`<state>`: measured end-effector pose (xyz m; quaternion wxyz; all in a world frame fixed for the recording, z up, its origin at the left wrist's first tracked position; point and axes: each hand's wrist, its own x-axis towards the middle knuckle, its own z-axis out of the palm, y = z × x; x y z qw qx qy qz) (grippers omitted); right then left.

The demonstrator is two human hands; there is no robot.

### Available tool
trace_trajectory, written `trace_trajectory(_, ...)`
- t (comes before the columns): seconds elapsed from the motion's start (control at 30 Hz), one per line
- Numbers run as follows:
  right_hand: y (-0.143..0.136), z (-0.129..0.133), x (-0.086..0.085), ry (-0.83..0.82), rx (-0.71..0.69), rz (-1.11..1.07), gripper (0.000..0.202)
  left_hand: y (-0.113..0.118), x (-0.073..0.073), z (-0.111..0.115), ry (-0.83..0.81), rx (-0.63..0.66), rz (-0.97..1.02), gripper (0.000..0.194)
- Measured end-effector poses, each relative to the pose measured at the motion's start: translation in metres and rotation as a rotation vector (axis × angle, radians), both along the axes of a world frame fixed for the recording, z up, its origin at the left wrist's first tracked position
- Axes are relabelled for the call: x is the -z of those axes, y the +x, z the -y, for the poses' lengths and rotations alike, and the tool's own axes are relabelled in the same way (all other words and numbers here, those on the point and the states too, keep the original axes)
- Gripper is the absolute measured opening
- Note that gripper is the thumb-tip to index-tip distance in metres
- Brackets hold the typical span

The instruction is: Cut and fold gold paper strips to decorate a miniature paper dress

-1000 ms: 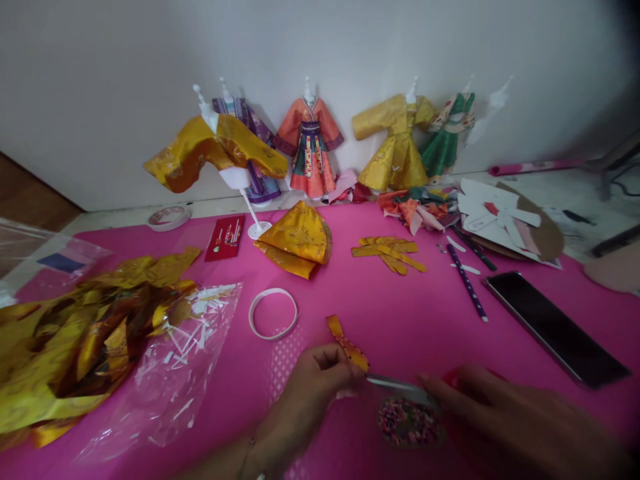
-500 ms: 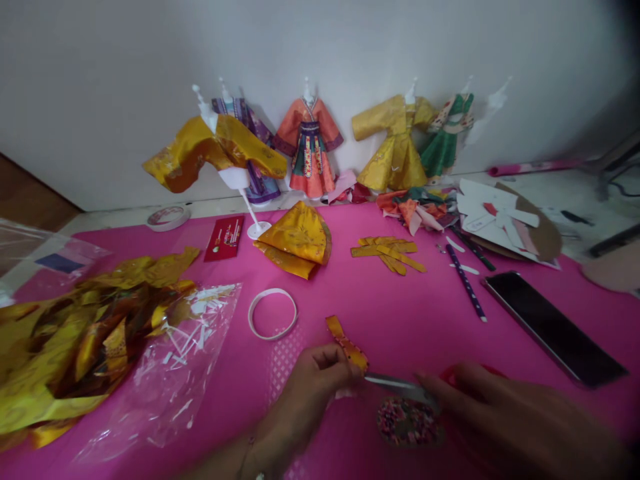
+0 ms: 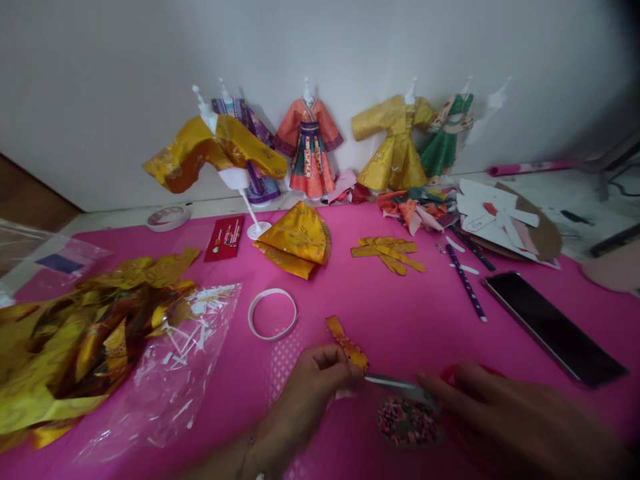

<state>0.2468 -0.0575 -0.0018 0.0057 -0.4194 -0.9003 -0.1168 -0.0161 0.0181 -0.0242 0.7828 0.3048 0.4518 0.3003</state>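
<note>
Between its fingertips my left hand pinches a narrow gold fabric strip with dotted edges; the strip's free end points up and away. My right hand, a little blurred, is closed round red-handled scissors, whose blades point left and reach the near end of the strip at my left fingertips. Whether the blades are apart there I cannot make out. Just below the scissors lies a small patterned heap of dark pink and green bits. Farther off on the pink mat lie several cut gold strips.
Dressed doll forms, one with an orange robe, line the wall. Gold fabric scraps and a clear plastic bag cover the left. A tape ring and folded gold cloth lie mid-mat; a phone and pen lie right.
</note>
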Motion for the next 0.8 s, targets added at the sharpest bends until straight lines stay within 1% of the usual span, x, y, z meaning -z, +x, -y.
trace_trajectory(0.2, -0.003, -0.001, -0.001, 0.008, -0.001, -0.032, 0.060, 0.000, 0.001, 0.000, 0.010, 0.005, 0.005, 0.022)
trace_trajectory(0.43, -0.001, -0.002, -0.002, 0.008, -0.018, -0.010, 0.059, 0.000, 0.000, 0.000, 0.009, 0.003, 0.003, 0.020)
trace_trajectory(0.6, -0.002, -0.001, -0.005, 0.014, -0.011, -0.078, 0.057, 0.001, -0.001, 0.000, 0.006, -0.003, 0.008, 0.020)
trace_trajectory(0.67, 0.002, 0.000, -0.004, 0.009, -0.010, -0.083, 0.059, 0.001, -0.001, 0.000, 0.006, -0.002, 0.006, 0.020)
trace_trajectory(0.77, 0.012, 0.002, 0.002, 0.002, -0.024, -0.049, 0.068, 0.001, -0.001, -0.001, 0.005, -0.002, 0.003, 0.021)
trace_trajectory(0.8, 0.015, 0.002, 0.004, 0.009, -0.009, -0.079, 0.070, 0.001, -0.002, -0.001, 0.005, -0.001, 0.003, 0.021)
